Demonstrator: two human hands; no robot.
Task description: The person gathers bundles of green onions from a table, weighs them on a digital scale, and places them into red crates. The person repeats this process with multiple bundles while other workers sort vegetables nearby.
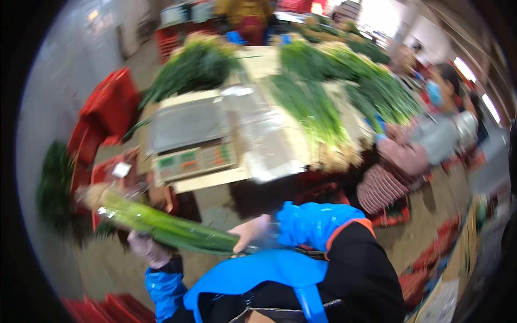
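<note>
A bundle of green onions (161,224) in a clear plastic bag lies slantwise across the front of my body, its pale root end up to the left. My left hand (148,247) supports it from below, near the middle; its fingers are partly hidden behind the bundle. At the leafy end my right hand (251,232) grips the bag and leaves. Beyond the bundle stands a digital scale (188,121) with a bare metal pan. Flat clear plastic bags (266,137) are stacked to the right of it. The picture is blurred.
Loose green onions lie in a left heap (198,64) and a right heap (315,109) on the table (258,60). Red plastic crates (109,101) stand at the left. A masked co-worker (428,133) sits at the right; another person (244,20) is across the table.
</note>
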